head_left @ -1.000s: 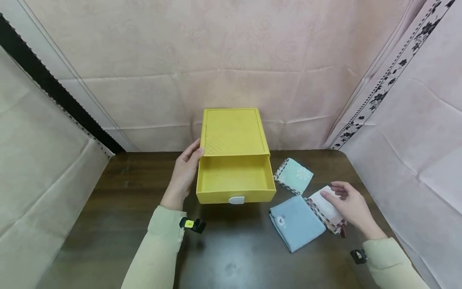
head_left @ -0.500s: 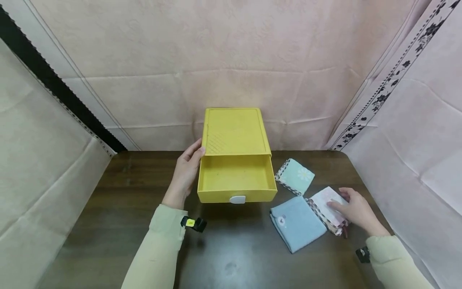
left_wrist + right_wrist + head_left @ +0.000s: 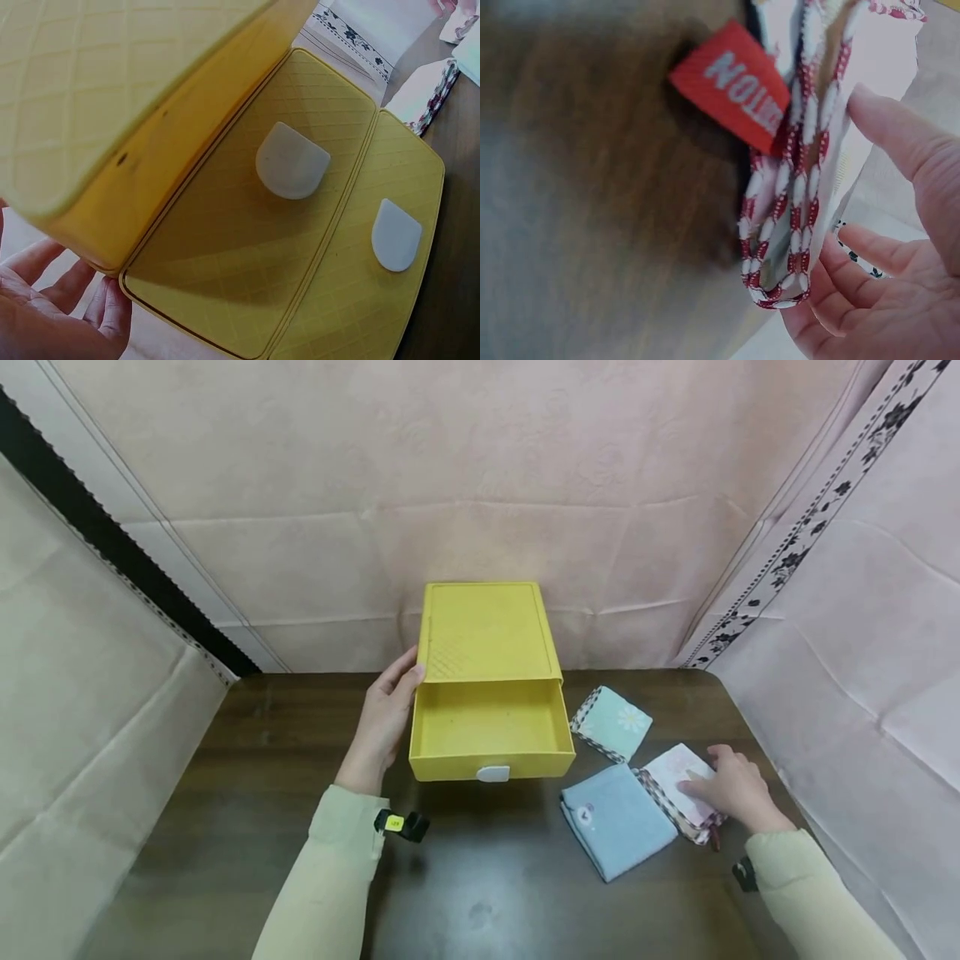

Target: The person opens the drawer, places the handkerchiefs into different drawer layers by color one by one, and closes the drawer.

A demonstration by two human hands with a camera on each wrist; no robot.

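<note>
My left hand point(image 3: 384, 718) rests along the left side of a yellow drawer box point(image 3: 491, 631), its thumb at the front corner. The top drawer point(image 3: 491, 767) is pulled out and bare inside. In the left wrist view the fingers touch the box's side, and lower drawers with white pull tabs point(image 3: 292, 161) are pushed in. My right hand point(image 3: 738, 789) holds a folded white handkerchief point(image 3: 678, 781) by its right part, thumb on top and fingers at the far edge. The right wrist view shows its red-and-white stitched edge point(image 3: 799, 217) and red label point(image 3: 735, 86).
A folded light blue cloth point(image 3: 618, 822) with a button lies against the white handkerchief's left side. Behind it is a folded mint handkerchief point(image 3: 615, 722) with a flower. Pale cloth walls point(image 3: 480, 510) enclose the brown table point(image 3: 247, 827).
My right hand has come down from above the white handkerchief to its right edge, thumb now on it. My left hand and the drawer box have stayed in place.
</note>
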